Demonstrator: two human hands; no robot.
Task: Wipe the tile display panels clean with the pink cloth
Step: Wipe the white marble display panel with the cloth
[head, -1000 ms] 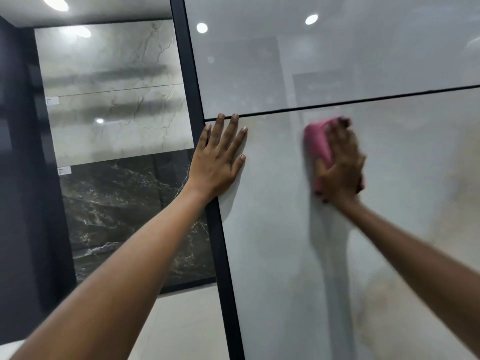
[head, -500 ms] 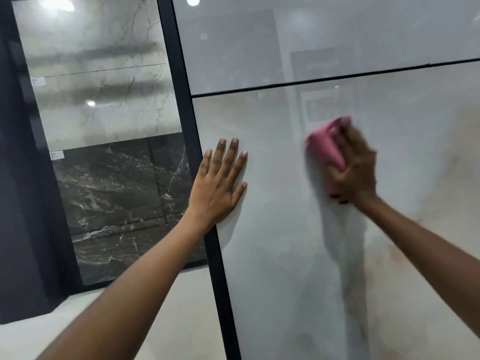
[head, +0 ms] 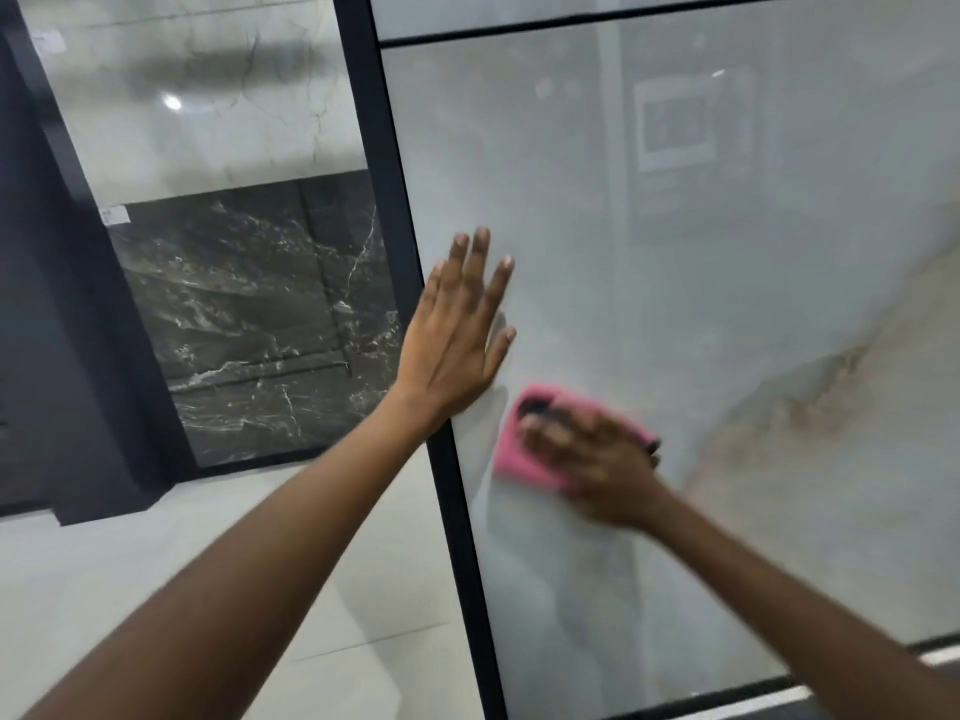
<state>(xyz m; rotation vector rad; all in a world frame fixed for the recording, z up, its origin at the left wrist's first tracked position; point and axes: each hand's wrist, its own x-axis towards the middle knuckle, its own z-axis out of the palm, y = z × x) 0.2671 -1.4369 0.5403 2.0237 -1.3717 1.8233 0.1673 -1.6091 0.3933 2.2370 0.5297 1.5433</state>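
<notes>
Head cam: right hand (head: pixel 592 459) presses pink cloth (head: pixel 519 449) flat on pale tile panel (head: pixel 675 304), fingers blurred, curled over cloth. Left hand (head: pixel 457 335) flat on panel beside black frame (head: pixel 415 283), fingers spread.

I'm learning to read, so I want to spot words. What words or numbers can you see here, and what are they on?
No words or numbers can be read here.
Small white tag at the dark marble tile's top corner: too small and blurred.
Pale tag on the light tile above: blurred.
Framed sign reflected in the big grey panel: blurred.
</notes>
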